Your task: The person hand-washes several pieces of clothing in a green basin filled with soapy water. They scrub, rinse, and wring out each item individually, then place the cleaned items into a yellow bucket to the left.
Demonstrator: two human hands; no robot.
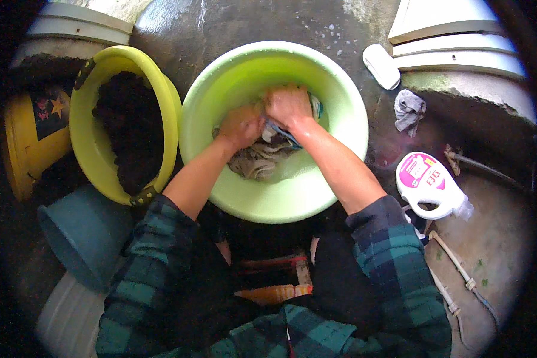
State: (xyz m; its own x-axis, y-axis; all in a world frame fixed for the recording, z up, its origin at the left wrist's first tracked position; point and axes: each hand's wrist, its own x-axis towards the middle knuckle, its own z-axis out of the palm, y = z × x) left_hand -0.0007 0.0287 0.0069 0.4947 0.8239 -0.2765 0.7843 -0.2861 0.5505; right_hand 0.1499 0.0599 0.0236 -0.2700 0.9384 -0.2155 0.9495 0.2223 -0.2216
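Note:
A pale green plastic basin [342, 188] stands on the floor before me, with wet cloth [256, 162] bunched inside it. My left hand [244, 127] is closed on the cloth left of the basin's middle. Just beside it and slightly farther away, my right hand [290, 106] grips the bundle, its fingers curled under and mostly hidden. Grey-beige folds hang below the left hand, and a blue-edged piece shows near the right wrist. How much water lies in the basin is hard to tell.
Left of the basin, a yellow-green tub [171, 103] holds dark cloth. Beyond it are a yellow container [49, 147] and a tipped dark teal bucket [83, 232]. To the right lie a white brush-like object [381, 67], a crumpled grey cloth [409, 109], a white detergent bottle [447, 190] and pipes [452, 262].

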